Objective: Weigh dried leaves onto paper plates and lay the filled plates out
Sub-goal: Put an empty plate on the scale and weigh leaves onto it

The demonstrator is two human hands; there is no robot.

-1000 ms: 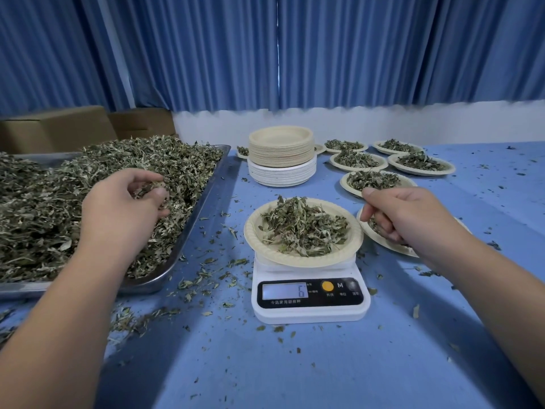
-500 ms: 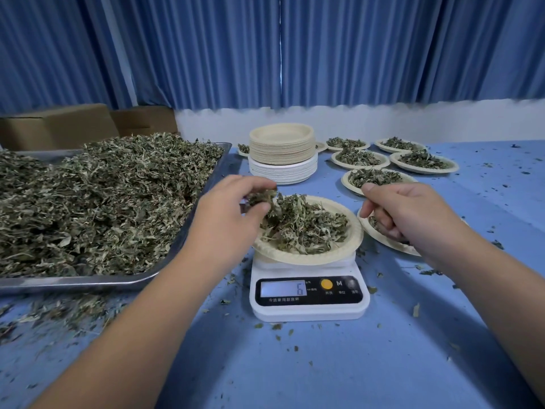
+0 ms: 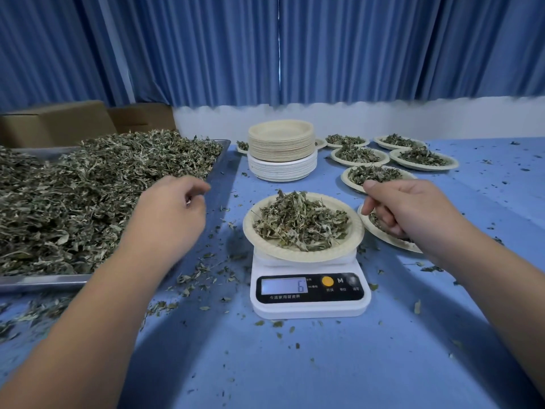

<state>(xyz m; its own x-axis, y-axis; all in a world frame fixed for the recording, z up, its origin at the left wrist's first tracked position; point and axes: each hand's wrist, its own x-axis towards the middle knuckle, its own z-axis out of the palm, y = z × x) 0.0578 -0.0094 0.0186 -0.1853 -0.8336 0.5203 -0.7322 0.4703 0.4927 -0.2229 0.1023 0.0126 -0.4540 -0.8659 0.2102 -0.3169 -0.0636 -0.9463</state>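
Leaves (image 3: 300, 222), crinkled grey-green, heap the plate (image 3: 295, 255) on the scale (image 3: 309, 309); left hand (image 3: 171, 214) and right hand (image 3: 413, 211) hover loosely curled, empty.

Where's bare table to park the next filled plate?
Best: the wide stretch of table right of the filled plates, only crumbs there. Also the near strip before the scale, between the forearms. Crowded: behind the scale, plate stack and filled plates; the gap to the tray is leaf-strewn under the left hand.
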